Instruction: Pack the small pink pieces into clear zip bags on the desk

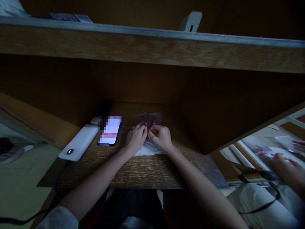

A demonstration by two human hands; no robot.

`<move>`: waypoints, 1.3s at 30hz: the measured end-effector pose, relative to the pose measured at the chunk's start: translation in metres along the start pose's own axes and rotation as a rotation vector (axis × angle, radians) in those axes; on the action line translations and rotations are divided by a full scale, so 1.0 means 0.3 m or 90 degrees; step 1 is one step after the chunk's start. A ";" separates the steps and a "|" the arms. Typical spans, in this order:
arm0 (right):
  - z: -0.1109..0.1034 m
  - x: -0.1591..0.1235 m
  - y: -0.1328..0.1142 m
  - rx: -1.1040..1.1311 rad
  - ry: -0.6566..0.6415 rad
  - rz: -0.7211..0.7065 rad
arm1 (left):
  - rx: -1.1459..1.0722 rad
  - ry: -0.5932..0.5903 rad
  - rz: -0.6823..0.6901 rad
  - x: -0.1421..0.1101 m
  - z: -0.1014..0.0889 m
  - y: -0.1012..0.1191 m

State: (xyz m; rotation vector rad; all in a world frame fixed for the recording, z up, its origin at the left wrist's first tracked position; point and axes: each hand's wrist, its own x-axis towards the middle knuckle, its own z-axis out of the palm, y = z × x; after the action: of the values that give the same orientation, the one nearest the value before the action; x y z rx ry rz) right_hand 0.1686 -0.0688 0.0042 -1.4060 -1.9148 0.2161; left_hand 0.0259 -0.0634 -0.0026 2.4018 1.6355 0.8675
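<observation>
Close together above the wooden desk top, my left hand (137, 136) and my right hand (161, 135) are both closed in a pinch, fingertips nearly meeting. Whatever they pinch is small and mostly hidden by the fingers. Just beyond the fingertips lie small clear plastic bags (156, 118) with bits of pink or red in them. Under both hands a crumpled white sheet (151, 149), paper or thin plastic, is spread on the wood.
Left of my hands lie a lit phone (111, 131) and a long white device (79, 143) with a round button and a cord. A shelf board (152, 47) crosses overhead, bearing a white object (192, 21). At right, another person's hand (283, 163) is over a white surface with pinkish pieces.
</observation>
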 end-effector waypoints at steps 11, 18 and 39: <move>-0.032 0.007 0.034 0.018 0.039 0.016 | -0.204 0.076 -0.019 0.021 -0.031 -0.034; -0.023 0.020 0.063 0.254 0.073 0.036 | -0.661 0.061 -0.210 0.046 -0.008 -0.064; 0.004 0.033 0.056 0.578 -0.009 0.195 | -0.739 0.085 -0.118 0.035 -0.017 -0.029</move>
State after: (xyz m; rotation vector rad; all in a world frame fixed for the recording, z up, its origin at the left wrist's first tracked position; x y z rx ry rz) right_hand 0.1792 -0.0533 -0.0009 -1.0288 -1.2947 1.0853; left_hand 0.0190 -0.0515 0.0023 1.3760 0.8911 1.4142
